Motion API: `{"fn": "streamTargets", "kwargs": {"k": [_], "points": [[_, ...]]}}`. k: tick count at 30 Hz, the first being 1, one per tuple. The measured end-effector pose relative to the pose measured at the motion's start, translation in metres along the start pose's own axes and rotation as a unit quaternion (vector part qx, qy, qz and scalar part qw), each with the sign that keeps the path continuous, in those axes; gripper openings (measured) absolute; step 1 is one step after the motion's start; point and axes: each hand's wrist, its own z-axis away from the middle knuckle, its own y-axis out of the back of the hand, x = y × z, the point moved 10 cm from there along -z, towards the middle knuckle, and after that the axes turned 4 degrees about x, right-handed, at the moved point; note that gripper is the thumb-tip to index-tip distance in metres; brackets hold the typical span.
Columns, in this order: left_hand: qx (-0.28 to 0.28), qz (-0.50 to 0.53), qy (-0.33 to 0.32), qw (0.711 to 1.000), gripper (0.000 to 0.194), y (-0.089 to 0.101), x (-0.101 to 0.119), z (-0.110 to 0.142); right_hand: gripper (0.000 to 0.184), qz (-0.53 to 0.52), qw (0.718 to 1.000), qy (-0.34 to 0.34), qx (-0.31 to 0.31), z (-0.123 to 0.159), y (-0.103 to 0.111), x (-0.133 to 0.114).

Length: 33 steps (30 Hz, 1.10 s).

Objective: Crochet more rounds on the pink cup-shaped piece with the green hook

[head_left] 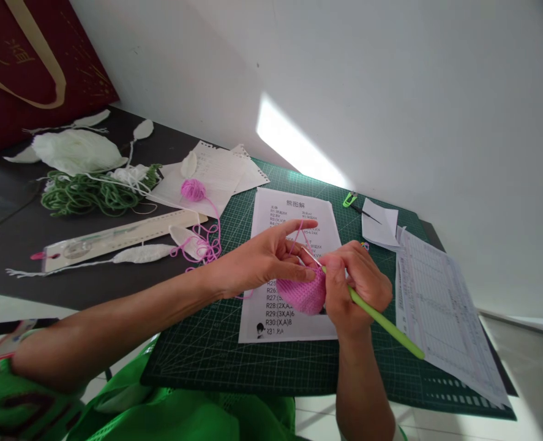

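Note:
My left hand (278, 254) pinches the top edge of a round pink crochet piece (301, 295), its index finger stretched out with pink yarn running over it. In my right hand (356, 285) is a crochet hook (385, 324) with a thick lime-green handle; its metal tip meets the stitches at the piece's upper edge. Under both hands lies a printed pattern sheet (257, 327), partly covered by them. From the piece the yarn trails left to a loose pink tangle (209, 242) and a small pink yarn ball (193, 190).
A green cutting mat (198, 355) covers the dark table. Left are green yarn (92, 193), a white yarn bundle (76, 150), white crocheted leaves (142, 253) and a ruler (124, 239). Right are written sheets (445, 300), small white paper (379, 223) and a green clip-like tool (349, 199). A red bag (37, 67) stands behind.

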Motion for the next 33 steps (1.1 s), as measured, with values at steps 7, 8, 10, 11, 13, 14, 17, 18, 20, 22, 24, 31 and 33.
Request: {"fn": "streamTargets", "kwargs": {"k": [7,8,10,11,13,14,17,18,20,22,24,31,33], "points": [[0.009,-0.001,0.000,1.000,0.075,0.004,0.000,-0.002,0.033,-0.091,0.990,-0.105,0.022,0.003,0.001,0.018],[0.013,-0.004,0.002,1.000,0.074,0.005,0.000,-0.002,0.034,-0.106,0.987,-0.116,0.021,0.003,0.001,0.020],[0.020,-0.007,0.003,1.000,0.073,0.006,0.001,-0.001,0.036,-0.129,0.983,-0.131,0.016,0.003,-0.001,0.023],[0.021,-0.009,0.004,1.000,0.073,0.006,0.002,-0.001,0.037,-0.137,0.981,-0.136,0.012,0.003,-0.001,0.024],[0.020,-0.013,0.003,1.000,0.074,0.006,0.003,0.000,0.037,-0.154,0.978,-0.141,-0.002,0.002,-0.002,0.024],[0.019,-0.015,0.002,1.000,0.074,0.006,0.004,0.001,0.036,-0.162,0.977,-0.141,-0.010,0.002,-0.003,0.024],[0.012,-0.028,0.001,1.000,0.075,0.007,0.005,0.001,0.034,-0.174,0.975,-0.136,-0.033,0.001,-0.003,0.024],[0.009,-0.033,0.000,0.999,0.075,0.007,0.005,0.001,0.034,-0.176,0.975,-0.131,-0.040,0.000,-0.002,0.023],[0.003,-0.039,0.000,0.999,0.076,0.006,0.005,0.001,0.032,-0.175,0.976,-0.120,-0.049,-0.001,0.000,0.022],[-0.002,-0.039,-0.001,0.999,0.077,0.007,0.005,0.001,0.031,-0.177,0.976,-0.110,-0.056,-0.001,0.001,0.021],[-0.001,-0.041,-0.005,0.999,0.076,0.007,0.006,0.001,0.031,-0.183,0.976,-0.102,-0.067,-0.002,0.002,0.020],[0.009,-0.062,-0.031,0.998,0.075,0.008,0.010,0.003,0.030,-0.187,0.970,-0.106,-0.116,0.001,-0.002,0.020],[0.013,-0.075,-0.038,0.996,0.075,0.009,0.011,0.004,0.030,-0.176,0.970,-0.109,-0.126,0.002,-0.002,0.020]]}}
